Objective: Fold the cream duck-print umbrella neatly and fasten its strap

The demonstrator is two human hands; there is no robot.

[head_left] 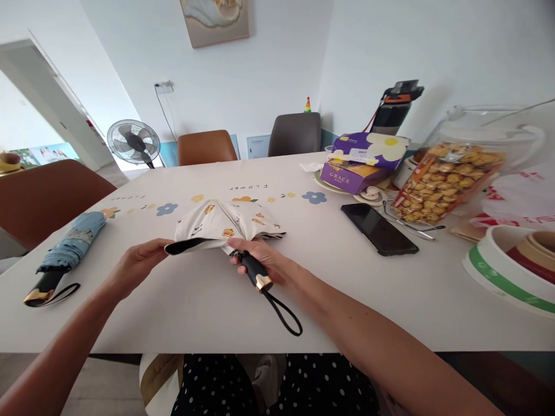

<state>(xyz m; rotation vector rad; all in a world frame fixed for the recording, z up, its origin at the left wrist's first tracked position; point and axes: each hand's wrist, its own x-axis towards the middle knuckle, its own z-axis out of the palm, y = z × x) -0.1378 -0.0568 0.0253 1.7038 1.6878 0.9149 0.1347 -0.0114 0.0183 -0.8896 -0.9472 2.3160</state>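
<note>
White tabletop (pixel 195 323), pale walls (pixel 273 75) behind, and a printed umbrella (pixel 223 222) is being worked by two hands!

Near the middle of the tabletop, the cream canopy (pixel 203 216) is being shown loose and half gathered, its black handle (pixel 252 267) being angled back toward the body. By the left hand (pixel 136 263), thumb and fingertips brought together, the dark-lined canopy edge (pixel 193 245) is being pinched; by the right hand (pixel 264 257), fingers curled closed, the handle's upper end is being gripped, thumb close to the cloth. Off to the left, a folded blue umbrella (pixel 76 242) is lying untouched. Best results, it would seem, are being had when the handle is being held steady, each panel is being drawn out flat by its edge and no cloth is being trapped between folds.
</note>
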